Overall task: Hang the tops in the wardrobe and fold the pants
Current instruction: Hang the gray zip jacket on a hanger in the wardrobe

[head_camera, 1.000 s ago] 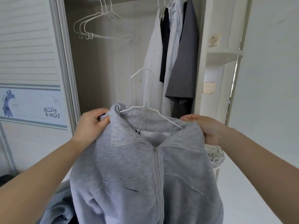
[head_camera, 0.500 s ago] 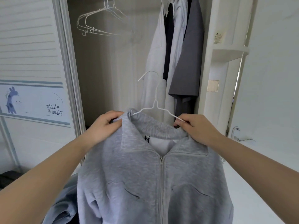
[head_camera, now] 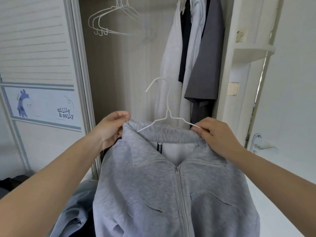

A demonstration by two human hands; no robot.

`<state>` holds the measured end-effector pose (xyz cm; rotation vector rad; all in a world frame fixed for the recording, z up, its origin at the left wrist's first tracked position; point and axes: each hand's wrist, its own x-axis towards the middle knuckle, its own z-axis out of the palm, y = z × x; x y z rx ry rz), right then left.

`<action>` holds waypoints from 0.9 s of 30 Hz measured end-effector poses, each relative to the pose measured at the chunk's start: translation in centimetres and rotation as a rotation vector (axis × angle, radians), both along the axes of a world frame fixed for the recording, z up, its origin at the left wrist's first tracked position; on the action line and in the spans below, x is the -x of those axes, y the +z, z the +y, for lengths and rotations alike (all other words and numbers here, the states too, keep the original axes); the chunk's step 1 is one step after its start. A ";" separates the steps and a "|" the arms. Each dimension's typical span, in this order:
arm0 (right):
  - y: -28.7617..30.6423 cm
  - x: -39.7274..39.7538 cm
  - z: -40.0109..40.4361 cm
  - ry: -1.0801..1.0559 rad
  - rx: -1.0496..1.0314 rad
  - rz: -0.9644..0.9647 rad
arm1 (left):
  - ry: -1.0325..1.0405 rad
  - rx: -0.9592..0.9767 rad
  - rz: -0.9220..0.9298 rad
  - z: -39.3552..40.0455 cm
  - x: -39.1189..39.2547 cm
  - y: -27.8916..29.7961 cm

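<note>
A light grey zip-up sweatshirt [head_camera: 153, 194] hangs in front of me on a white wire hanger [head_camera: 166, 113] whose hook points up and left. My left hand [head_camera: 111, 129] pinches the left side of the collar. My right hand [head_camera: 217, 134] grips the right side of the collar together with the hanger's right arm. The open wardrobe [head_camera: 119, 74] is straight ahead, behind the sweatshirt. The hanger's lower wire is hidden inside the garment.
Three empty white hangers [head_camera: 109, 21] hang at the wardrobe's upper left. White, black and grey tops [head_camera: 196, 57] hang at the right. A sliding door with a sticker [head_camera: 42, 103] stands left. Blue-grey clothing [head_camera: 75, 207] lies low left. A white door with a handle [head_camera: 263, 147] is right.
The sweatshirt and hanger have risen and come closer to the wardrobe opening. My right hand slid inward along the collar onto the hanger's arm.
</note>
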<state>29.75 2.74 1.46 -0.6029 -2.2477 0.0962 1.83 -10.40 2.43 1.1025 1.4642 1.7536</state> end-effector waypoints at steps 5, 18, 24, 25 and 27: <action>-0.3 0.5 0.5 -0.016 0.054 0.064 | 0.056 0.016 0.968 0.1 -1.6 -0.5; 2.3 0.4 1.4 0.126 1.325 -0.279 | 0.350 -0.341 1.093 0.1 -2.2 -1.7; 2.5 1.6 2.2 0.209 1.260 0.012 | 0.354 -0.393 1.073 -0.7 -2.0 -1.3; 2.1 2.0 1.8 0.158 1.162 -0.067 | 0.359 -0.409 1.045 -0.8 -2.0 -1.1; 1.1 2.2 1.2 0.148 1.096 -0.294 | 0.350 -0.406 1.001 -0.9 -2.0 -0.8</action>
